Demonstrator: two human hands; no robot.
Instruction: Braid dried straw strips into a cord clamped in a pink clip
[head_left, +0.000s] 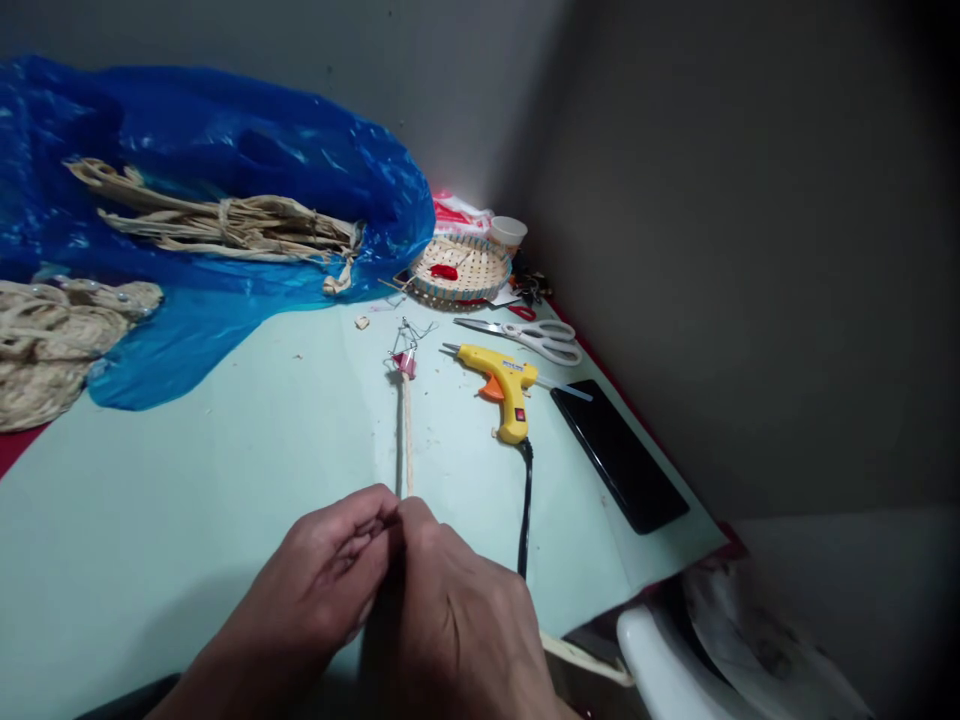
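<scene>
A pale twisted cord of plant fibre runs straight away from me across the table. At its far end it meets a small pink and clear holder with thin wires around it. My left hand and my right hand are closed together on the near end, fingertips touching. The fingers hide the gripped part of the cord. A loose pale fibre strip shows beyond my right wrist, near the table's edge.
Right of the cord lie a yellow glue gun, white-handled scissors and a black phone. A woven basket and cup stand behind. Blue plastic with a fibre bundle and woven pieces lie left.
</scene>
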